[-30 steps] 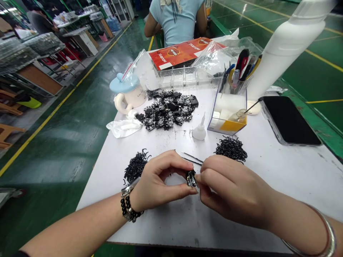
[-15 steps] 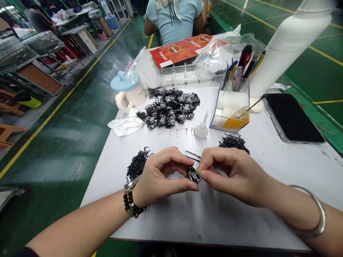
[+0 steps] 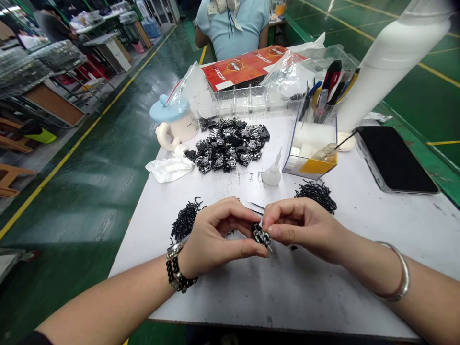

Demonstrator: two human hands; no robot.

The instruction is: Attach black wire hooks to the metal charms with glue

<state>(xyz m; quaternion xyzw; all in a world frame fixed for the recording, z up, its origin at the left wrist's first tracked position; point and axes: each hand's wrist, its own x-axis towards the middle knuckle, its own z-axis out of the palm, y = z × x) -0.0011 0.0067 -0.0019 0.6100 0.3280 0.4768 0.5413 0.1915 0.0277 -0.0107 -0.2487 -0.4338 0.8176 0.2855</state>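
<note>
My left hand (image 3: 219,235) pinches a small black-and-silver component (image 3: 260,235) between thumb and fingers, above the table. The thumb and forefinger of my right hand (image 3: 309,227) are pressed together at the component's right edge; whatever is between them is hidden. A thin metal pin sticks out at the component's lower end. Just behind my fingertips lie the slim tips of a tweezers-like tool (image 3: 256,207), partly covered. Short black curved pieces form a pile (image 3: 185,221) beside my left hand and another pile (image 3: 316,196) behind my right hand.
Similar components form a heap (image 3: 230,146) further back. Around it stand a lidded mug (image 3: 176,124), a small dropper bottle (image 3: 272,173) and a clear tool box (image 3: 311,148). A phone (image 3: 397,160) lies right, near a tall white bottle (image 3: 391,57). A person (image 3: 233,24) sits beyond the table.
My right wrist has shifted up and left, and its fingers sit slightly higher on the component. The component has tilted a little, showing a pin at its lower end.
</note>
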